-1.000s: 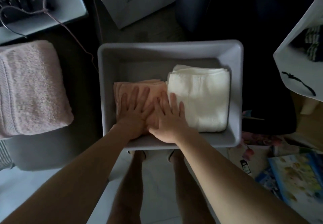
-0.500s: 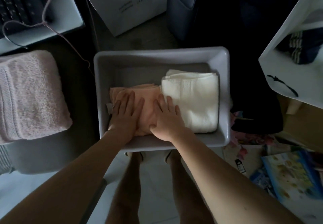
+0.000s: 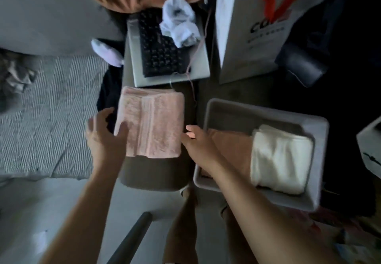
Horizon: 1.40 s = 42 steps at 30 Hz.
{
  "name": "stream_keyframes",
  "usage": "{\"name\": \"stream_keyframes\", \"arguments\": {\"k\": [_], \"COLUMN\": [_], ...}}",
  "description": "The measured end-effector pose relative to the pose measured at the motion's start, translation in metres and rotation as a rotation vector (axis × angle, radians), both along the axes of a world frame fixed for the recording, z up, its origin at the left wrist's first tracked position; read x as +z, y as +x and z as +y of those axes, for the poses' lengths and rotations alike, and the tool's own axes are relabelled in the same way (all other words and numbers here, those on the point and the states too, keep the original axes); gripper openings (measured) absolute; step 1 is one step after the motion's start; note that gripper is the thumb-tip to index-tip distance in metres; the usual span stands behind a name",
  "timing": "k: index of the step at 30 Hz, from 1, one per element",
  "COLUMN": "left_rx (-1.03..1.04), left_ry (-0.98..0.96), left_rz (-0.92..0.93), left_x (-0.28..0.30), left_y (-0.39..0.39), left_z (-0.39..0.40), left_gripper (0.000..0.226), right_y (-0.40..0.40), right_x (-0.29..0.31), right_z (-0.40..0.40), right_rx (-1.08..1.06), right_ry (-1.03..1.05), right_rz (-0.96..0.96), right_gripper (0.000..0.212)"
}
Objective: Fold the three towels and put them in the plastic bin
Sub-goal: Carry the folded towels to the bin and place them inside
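1. While reaching for the pink towel (image 3: pixel 152 123), laid the left hand (image 3: pixel 105 136) at its left edge, thumb on top, fingers spread wide and not closed on anything.
2. Brought the right hand (image 3: pixel 198 142) to the towel's right edge, touching it or just beside it. Could not tell that hand's grip, open or closed, with the fingertips blurred.
3. Found the pink towel folded into a thick square on a dark stool (image 3: pixel 152 173), just left of the bin (image 3: pixel 247 107) and not yet in it.
4. Saw the peach towel (image 3: pixel 231 146) and the white towel (image 3: pixel 280 160) folded and lying side by side inside the bin, touching.
5. Judged this to be the last step: two towels in, one to go.
6. Next, probably needed both hands to close on the two sides, lift the towel flat so as not to spoil the folds, and carry it right, over the rim. Saw little bare floor in the bin, so likely had to set it on top of the other two.
7. Noticed a dim, crowded room: a laptop (image 3: pixel 165 53) behind the pink towel with a crumpled white cloth (image 3: pixel 179 28) on it, a thin cord (image 3: pixel 192 72) running down, a white paper bag (image 3: pixel 253 26) behind the bin, a striped cover (image 3: pixel 51 109) to the left, and pale floor (image 3: pixel 41 212) below.
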<state>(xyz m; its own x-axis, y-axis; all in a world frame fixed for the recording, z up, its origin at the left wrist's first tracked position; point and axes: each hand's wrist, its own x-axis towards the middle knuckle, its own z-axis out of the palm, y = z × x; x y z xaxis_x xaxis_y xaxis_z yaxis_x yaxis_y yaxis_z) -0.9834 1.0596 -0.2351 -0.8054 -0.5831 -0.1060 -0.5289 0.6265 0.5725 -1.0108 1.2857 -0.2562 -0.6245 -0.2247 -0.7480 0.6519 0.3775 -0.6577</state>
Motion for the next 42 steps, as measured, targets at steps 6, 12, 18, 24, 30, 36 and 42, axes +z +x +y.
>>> {"name": "stream_keyframes", "arguments": {"k": [6, 12, 18, 24, 30, 36, 42], "left_rx": [0.177, 0.157, 0.075, 0.265, 0.061, -0.254, -0.546], "left_ry": [0.594, 0.94, 0.808, 0.726, 0.685, 0.6, 0.206], "left_rz": [-0.461, -0.554, -0.454, -0.519, -0.428, -0.298, -0.69], "left_x": [-0.051, -0.041, -0.027, -0.032, 0.004, -0.023, -0.086], "left_y": [-0.01, 0.005, 0.032, 0.04, 0.025, 0.027, 0.053], "left_z": [-0.063, -0.072, -0.013, 0.001, 0.057, 0.169, 0.223], "left_gripper": [0.062, 0.057, 0.035, 0.049, 0.047, 0.05, 0.073], "right_y": [-0.02, 0.001, 0.039, 0.046, 0.043, 0.068, 0.077], "right_x": [-0.013, -0.005, -0.001, -0.012, 0.003, -0.021, -0.084], "right_z": [-0.055, -0.029, 0.007, 0.012, 0.068, 0.181, 0.2], "right_rx": [-0.084, -0.14, -0.267, -0.278, -0.232, -0.372, -0.192], "right_ry": [0.161, 0.023, 0.012, 0.025, 0.05, 0.137, 0.396], "right_rz": [-0.103, -0.28, -0.43, -0.443, -0.199, -0.125, -0.139], "right_gripper": [0.058, 0.035, 0.044, 0.075, 0.083, 0.035, 0.019]}}
